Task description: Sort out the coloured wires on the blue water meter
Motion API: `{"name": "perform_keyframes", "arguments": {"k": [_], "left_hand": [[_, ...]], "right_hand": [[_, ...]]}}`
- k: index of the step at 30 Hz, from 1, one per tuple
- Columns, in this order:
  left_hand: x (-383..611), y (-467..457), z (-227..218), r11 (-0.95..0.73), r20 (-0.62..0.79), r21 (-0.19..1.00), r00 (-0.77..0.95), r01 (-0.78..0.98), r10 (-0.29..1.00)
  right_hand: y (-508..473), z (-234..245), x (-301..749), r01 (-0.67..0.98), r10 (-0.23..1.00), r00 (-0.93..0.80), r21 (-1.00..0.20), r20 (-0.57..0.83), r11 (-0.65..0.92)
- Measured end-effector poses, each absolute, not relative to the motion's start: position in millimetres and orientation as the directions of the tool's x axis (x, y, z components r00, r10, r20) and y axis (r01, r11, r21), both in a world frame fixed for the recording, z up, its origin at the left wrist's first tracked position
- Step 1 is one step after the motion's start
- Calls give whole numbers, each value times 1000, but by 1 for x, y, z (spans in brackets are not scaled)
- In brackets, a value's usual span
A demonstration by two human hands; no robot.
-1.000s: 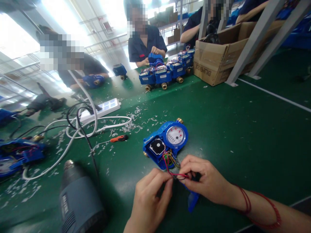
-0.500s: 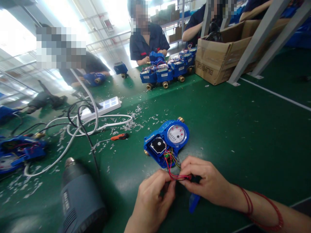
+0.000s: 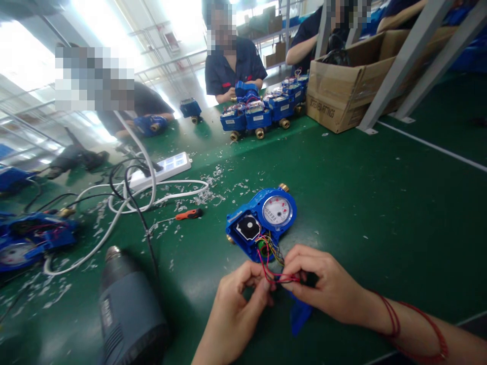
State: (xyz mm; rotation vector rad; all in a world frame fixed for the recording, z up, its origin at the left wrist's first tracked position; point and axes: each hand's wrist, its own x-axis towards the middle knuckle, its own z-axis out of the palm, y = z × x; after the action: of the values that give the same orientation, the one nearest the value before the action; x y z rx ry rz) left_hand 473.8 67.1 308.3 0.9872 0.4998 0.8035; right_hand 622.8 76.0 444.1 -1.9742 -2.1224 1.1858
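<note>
An open blue water meter (image 3: 262, 222) with a white dial lies on the green table (image 3: 380, 203) in front of me. Red and other coloured wires (image 3: 272, 266) run out of its near end. My left hand (image 3: 238, 309) pinches the red wire at its left end, fingers closed. My right hand (image 3: 323, 285) pinches the same wire bundle from the right, with red strings round the wrist. A loose blue plastic piece (image 3: 300, 315) lies under my right hand.
A grey heat gun (image 3: 127, 314) lies at the near left. An orange-handled screwdriver (image 3: 187, 215), white cables (image 3: 152, 197), a power strip (image 3: 162, 170) and plastic shavings lie behind it. More blue meters (image 3: 262, 114), a cardboard box (image 3: 342, 96) and seated people fill the far side.
My left hand has shifted slightly left and opened its curl a little along the red wire. The meter and my right hand have stayed almost in place.
</note>
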Motion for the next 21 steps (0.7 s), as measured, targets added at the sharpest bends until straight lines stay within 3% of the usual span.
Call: {"name": "perform_keyframes", "arguments": {"k": [5,8,14,21], "left_hand": [[463,70,303,222,-65,956,599,-193,798],[460,72,305,190,0,947,591,-259,807],[466,72,313,16,203,904,463,-427,863],[466,69,316,-1,160,889,309,-458,938]], "right_hand": [[78,444,626,761,762,-60,-524,-644,-383],[78,444,629,571,652,2,-535,-758,-623],[80,444,632,562,679,-78,-595,-730,-575],[79,441,632,413,605,-60,-572,-794,-709]]}}
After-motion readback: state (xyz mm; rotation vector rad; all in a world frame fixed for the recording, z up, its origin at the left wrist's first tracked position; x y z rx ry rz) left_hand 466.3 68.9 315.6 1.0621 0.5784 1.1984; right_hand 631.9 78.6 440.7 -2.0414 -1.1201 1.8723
